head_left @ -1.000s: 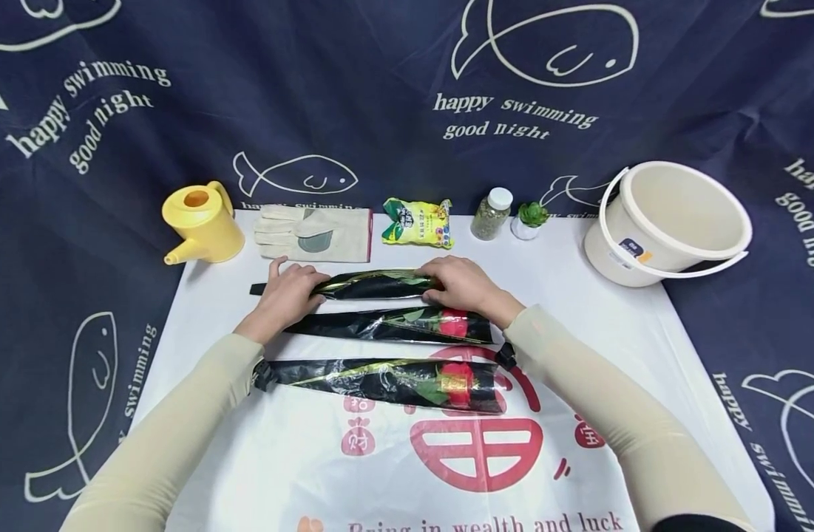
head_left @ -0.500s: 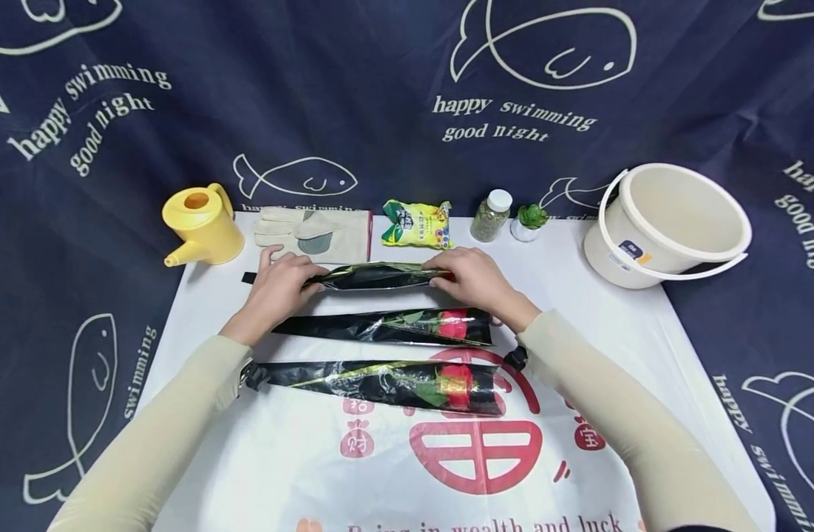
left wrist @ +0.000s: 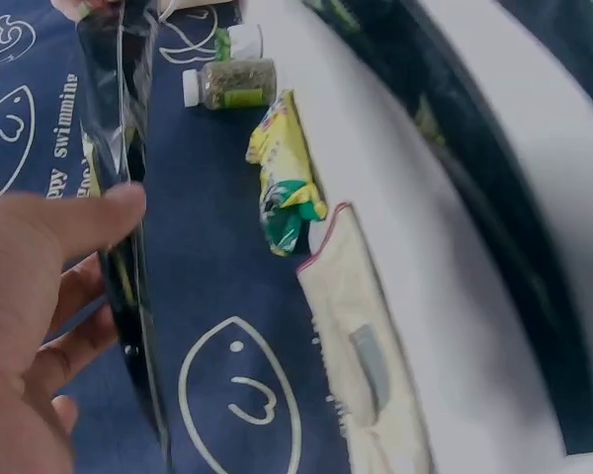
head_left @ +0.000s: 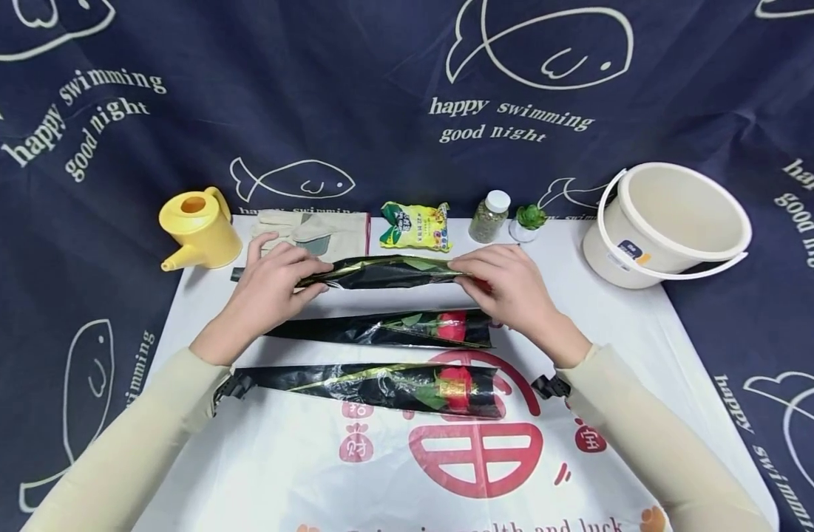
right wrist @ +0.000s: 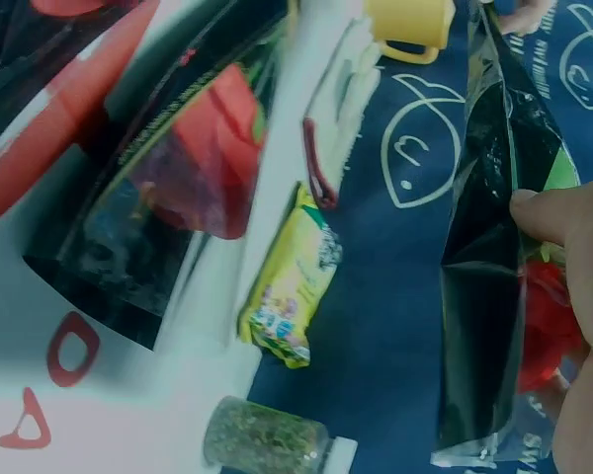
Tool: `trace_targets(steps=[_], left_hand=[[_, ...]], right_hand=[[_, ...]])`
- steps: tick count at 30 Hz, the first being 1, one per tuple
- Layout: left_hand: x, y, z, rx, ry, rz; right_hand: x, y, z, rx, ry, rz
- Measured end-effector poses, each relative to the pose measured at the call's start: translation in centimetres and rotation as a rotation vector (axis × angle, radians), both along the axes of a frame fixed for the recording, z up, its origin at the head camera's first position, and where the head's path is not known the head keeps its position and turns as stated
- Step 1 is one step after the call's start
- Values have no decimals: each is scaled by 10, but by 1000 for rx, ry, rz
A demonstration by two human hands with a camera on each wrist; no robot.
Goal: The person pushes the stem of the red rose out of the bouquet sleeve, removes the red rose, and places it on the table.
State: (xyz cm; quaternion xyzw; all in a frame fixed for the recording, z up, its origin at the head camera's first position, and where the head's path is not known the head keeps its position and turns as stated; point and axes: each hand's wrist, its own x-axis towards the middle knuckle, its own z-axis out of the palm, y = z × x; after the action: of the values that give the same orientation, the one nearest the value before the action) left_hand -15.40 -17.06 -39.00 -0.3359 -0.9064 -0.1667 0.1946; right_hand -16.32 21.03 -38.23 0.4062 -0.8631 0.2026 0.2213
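Observation:
Between both hands a single rose in a black and clear wrapper is held level, raised off the table. My left hand pinches its narrow stem end, thumb on the near side. At the flower end, my right hand grips the wrapper between thumb and fingers. The red bloom shows through the film in the right wrist view; in the head view the right hand hides it. Nearer to me lie two more wrapped roses, a middle one and a front one, both with blooms to the right.
Along the table's back edge stand a yellow watering can, work gloves, a yellow packet, a jar with a white lid and a small potted succulent. A cream bucket with a handle is at the right.
The held rose has come up off the table toward the camera. My right hand has shifted right along the wrapper, and my left hand has moved slightly left. The other two roses stay put.

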Motion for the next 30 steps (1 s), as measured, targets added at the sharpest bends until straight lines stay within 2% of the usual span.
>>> trace_targets(steps=[3,6,9,13,16,18,20,25,30], left_hand=[[-4,4,4,8,-85,12],[-7,10,7,11,-227,11],[-11,16,7,66,-470,-45],[-16,20,3,189,-827,-169],[-16,23,-3,228,-1009,-232],[-15,25,-5,231,-1058,-243],[-14,27,-5,229,-1070,-235],[-14,31,-2,193,-1040,-232],[-17,28,0,204,-989,-191]], right_hand=[[1,3,5,-29,27,-2],[2,5,6,-38,47,9],[3,7,6,-46,83,33],[6,8,6,-56,139,73],[8,9,7,-60,158,91],[9,10,8,-58,156,97],[9,11,8,-57,149,103],[9,14,7,-33,130,94],[8,19,8,-31,105,10]])
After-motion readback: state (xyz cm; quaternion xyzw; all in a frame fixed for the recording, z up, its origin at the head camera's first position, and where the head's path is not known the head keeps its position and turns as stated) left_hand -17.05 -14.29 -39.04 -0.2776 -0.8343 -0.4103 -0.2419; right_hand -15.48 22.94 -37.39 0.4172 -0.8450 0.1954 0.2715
